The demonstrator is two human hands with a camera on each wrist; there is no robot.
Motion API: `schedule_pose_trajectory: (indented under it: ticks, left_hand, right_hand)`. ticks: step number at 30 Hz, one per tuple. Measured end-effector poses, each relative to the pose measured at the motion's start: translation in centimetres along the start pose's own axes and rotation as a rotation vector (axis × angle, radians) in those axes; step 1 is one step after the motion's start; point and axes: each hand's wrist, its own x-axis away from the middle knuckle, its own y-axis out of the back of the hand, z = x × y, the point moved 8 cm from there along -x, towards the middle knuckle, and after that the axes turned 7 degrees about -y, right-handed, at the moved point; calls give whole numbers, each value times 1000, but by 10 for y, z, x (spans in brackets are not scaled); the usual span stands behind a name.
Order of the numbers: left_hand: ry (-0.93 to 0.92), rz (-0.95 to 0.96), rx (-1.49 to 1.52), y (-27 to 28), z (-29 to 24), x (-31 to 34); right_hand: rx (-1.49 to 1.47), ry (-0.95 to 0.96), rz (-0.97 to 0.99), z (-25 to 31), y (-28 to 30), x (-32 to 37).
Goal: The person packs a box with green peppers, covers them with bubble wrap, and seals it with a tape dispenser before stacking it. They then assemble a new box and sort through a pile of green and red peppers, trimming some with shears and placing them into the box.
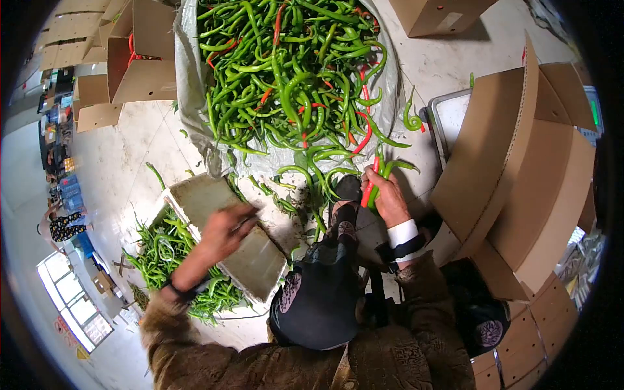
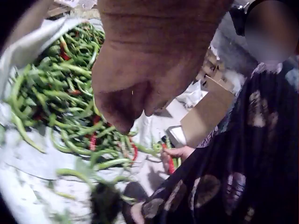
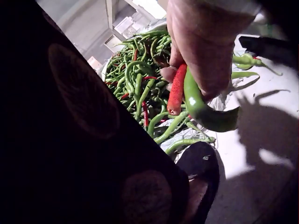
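Observation:
My right hand [image 1: 390, 200] grips a small bunch of chili peppers near the foot of the big pile. A red chili pepper [image 3: 175, 93] and a curved green chili pepper [image 3: 200, 108] stick out of its fingers in the right wrist view. My left hand [image 1: 224, 235] hangs over a shallow white box [image 1: 255, 250], its fingers loosely bent and no pepper showing in them. From the left wrist, the back of that hand covers part of the pile. Ahead lies a large heap of green chili peppers [image 1: 286, 78], mixed with some red ones, in a white sack [image 1: 190, 97].
More green peppers [image 1: 162, 250] lie left of the white box. An open cardboard box [image 1: 494, 143] stands at the right beside a scale [image 1: 448, 110]. Other cardboard boxes [image 1: 153, 78] are at the far left. A loose curled pepper [image 1: 411, 118] and a shoe [image 1: 349, 188] are near the sack.

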Motion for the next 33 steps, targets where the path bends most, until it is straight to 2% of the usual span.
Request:
schedule_pose_trajectory:
  ticks: [1, 2, 3, 5, 7, 8, 9, 10, 12, 14, 16, 19, 24, 28, 30, 33]
  left_hand:
    - [1, -52, 96, -17, -18, -38]
    - [-190, -116, 82, -41, -29, -75]
    - [-259, -212, 102, -69, -24, -108]
    - [-332, -320, -58, -104, -22, -168]
    - [-229, -425, -254, -133, 7, -212]
    - [-229, -422, -249, -133, 9, -226]
    - [-62, -406, -308, -133, 22, -241]
    - [110, -382, -367, -135, 37, -247]
    - [103, -445, -359, -134, 41, -254]
    - [63, -361, -424, -144, 44, -269]
    - [67, -382, -393, -141, 42, -270]
    - [167, -445, -246, -128, 42, -269]
    - [117, -309, -378, -147, 46, -279]
    - [97, -359, -325, -144, 47, -278]
    - [29, -436, -276, -139, 48, -277]
    - [-40, -528, -201, -121, 26, -258]
  right_hand:
    - [5, -7, -30, -1, -1, 3]
    - [11, -11, -61, -2, 1, 5]
    - [-7, -11, -63, -3, 3, 5]
    - [-10, 13, -100, -2, 14, 5]
    - [-13, 40, -170, 2, 25, 9]
    - [-12, 39, -175, 4, 27, 9]
    - [-15, 51, -194, 9, 31, 9]
    - [-21, 56, -215, 10, 35, 11]
    - [-22, 51, -208, 13, 34, 11]
    - [2, 77, -192, 16, 33, 7]
    - [-2, 52, -211, 9, 32, 7]
    - [-23, 18, -156, 4, 25, 7]
    - [-16, 5, -205, 1, 35, 12]
    - [-43, 27, -250, 7, 42, 16]
    - [-37, 34, -258, 11, 47, 14]
    - [-35, 33, -242, 10, 48, 12]
